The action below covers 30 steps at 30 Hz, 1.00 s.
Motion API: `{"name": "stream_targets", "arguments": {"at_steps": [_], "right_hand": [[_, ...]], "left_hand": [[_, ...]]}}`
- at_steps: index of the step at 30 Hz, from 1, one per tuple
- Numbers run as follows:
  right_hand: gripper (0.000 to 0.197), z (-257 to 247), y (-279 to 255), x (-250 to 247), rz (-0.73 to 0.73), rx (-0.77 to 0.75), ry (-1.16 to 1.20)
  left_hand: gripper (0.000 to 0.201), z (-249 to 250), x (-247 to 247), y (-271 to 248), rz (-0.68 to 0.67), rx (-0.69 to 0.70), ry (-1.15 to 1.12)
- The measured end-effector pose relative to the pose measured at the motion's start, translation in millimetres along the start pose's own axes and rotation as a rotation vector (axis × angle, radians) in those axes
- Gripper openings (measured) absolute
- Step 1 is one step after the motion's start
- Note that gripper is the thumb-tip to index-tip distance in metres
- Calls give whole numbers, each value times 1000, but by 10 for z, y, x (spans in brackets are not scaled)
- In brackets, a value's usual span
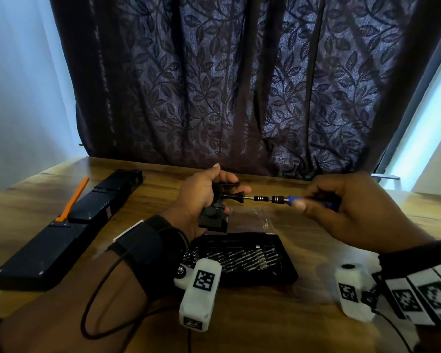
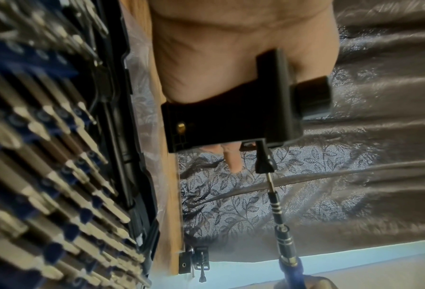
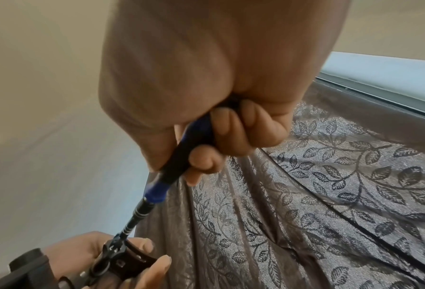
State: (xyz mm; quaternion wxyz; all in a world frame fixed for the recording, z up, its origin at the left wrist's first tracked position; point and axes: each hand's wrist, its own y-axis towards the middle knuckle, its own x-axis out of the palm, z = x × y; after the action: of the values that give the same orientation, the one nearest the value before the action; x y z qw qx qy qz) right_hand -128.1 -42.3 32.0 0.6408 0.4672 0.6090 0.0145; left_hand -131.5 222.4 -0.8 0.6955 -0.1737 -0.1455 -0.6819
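Note:
My left hand point(image 1: 204, 192) grips a black camera mount clamp point(image 1: 214, 217) above the wooden table point(image 1: 265, 314), with its thumbscrew point(image 1: 236, 196) pointing right. My right hand point(image 1: 341, 205) holds a blue-handled precision screwdriver point(image 1: 273, 199) level, its tip set into the thumbscrew's head. In the left wrist view the clamp point(image 2: 231, 117) fills the middle under my palm, and the screwdriver shaft point(image 2: 278, 211) runs down from the thumbscrew point(image 2: 263, 162). In the right wrist view my fingers curl round the blue handle point(image 3: 181, 156), and the bit meets the mount point(image 3: 117, 252) held in my left hand point(image 3: 82, 248).
An open black case of screwdriver bits point(image 1: 239, 256) lies on the table just below my hands. A long black box point(image 1: 61, 230) with an orange pry tool point(image 1: 73, 200) on it lies at the left. A clear plastic bag point(image 1: 262, 220) lies beneath the screwdriver. A dark leaf-patterned curtain point(image 1: 239, 85) hangs behind the table.

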Motion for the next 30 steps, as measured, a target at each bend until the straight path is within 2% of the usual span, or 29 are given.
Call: {"name": "stream_targets", "arguments": {"at_steps": [3, 10, 14, 17, 21, 25, 30], "right_hand": [[25, -25, 11, 0, 16, -81, -12], [38, -41, 25, 0, 11, -115, -145], [37, -44, 12, -23, -24, -53, -99], [30, -51, 5, -9, -84, 75, 56], [38, -35, 9, 15, -198, 173, 175], [13, -31, -6, 54, -124, 150, 143], [6, -50, 7, 5, -12, 42, 58]], "left_hand": [[49, 27, 31, -41, 9, 15, -29], [50, 33, 16, -17, 20, -2, -27], [50, 24, 20, -9, 6, -7, 16], [49, 24, 26, -13, -12, 16, 67], [49, 18, 15, -8, -21, 36, 115], [49, 26, 10, -4, 20, 66, 125], [49, -6, 19, -3, 18, 54, 101]]}}
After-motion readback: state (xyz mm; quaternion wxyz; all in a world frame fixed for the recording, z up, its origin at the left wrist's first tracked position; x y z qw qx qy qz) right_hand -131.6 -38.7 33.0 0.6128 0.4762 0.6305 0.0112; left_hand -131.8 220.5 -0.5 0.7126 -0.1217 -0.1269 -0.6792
